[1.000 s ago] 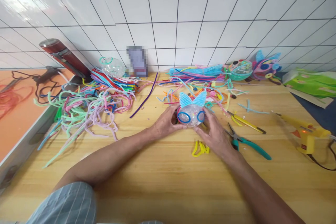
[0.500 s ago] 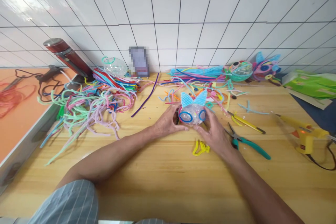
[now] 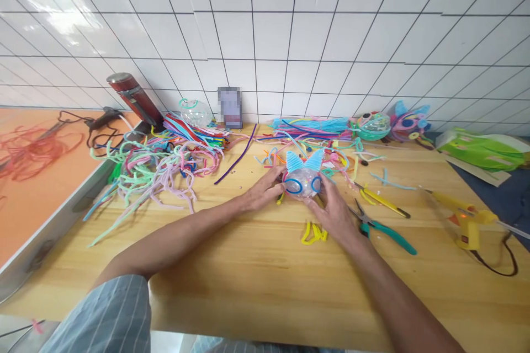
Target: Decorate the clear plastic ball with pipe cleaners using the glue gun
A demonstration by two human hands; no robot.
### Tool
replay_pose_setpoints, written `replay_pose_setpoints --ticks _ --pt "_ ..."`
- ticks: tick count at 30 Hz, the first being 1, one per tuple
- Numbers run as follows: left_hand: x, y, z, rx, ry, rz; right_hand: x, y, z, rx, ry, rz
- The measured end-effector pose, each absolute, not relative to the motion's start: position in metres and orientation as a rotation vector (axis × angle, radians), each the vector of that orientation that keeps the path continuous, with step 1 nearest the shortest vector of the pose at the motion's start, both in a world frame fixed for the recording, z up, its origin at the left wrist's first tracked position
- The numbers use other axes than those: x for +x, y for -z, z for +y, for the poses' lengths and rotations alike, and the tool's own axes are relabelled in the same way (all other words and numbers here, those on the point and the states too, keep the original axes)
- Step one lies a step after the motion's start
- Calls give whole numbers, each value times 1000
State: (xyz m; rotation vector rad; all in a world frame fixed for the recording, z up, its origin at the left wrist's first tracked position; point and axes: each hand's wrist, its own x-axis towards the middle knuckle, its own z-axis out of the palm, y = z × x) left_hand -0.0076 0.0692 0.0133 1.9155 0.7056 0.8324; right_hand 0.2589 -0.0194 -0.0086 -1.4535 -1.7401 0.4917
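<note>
A clear plastic ball (image 3: 304, 185) with two light blue pointed ears (image 3: 305, 161) on top and two dark blue rings on its front is between my hands at the middle of the table. My left hand (image 3: 267, 190) grips its left side, fingers curved behind it. Against the right side is my right hand (image 3: 331, 204), its thumb under the ball's lower edge. Just below the ball lies a bent yellow pipe cleaner (image 3: 313, 233). Pliers with teal handles (image 3: 387, 229) and a yellow craft knife (image 3: 385, 201) are right of my right hand.
Tangled pipe cleaners (image 3: 153, 168) cover the table's left part, with a red flask (image 3: 134, 100) behind. A phone (image 3: 231, 107) leans on the wall. Finished-looking balls (image 3: 372, 126) stand at the back right. At the right are a yellow glue gun (image 3: 470, 226) and a green packet (image 3: 480, 149).
The camera view has tilted and shifted slightly. My left thumb has lifted from below the ball toward its left side; the ball stays between both hands.
</note>
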Motion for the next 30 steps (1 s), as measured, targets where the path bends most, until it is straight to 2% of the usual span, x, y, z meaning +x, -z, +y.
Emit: replay_pose_setpoints --ticks 10,18,30 --pt "12 -5 59 1779 -1087 739 258 12 -21 -1450 -486 -1730" --pt "8 9 64 1878 -1062 635 264 6 -26 -1481 -413 -1786" --pt "9 11 63 1949 -1084 657 265 6 -29 -1508 -498 -1751"
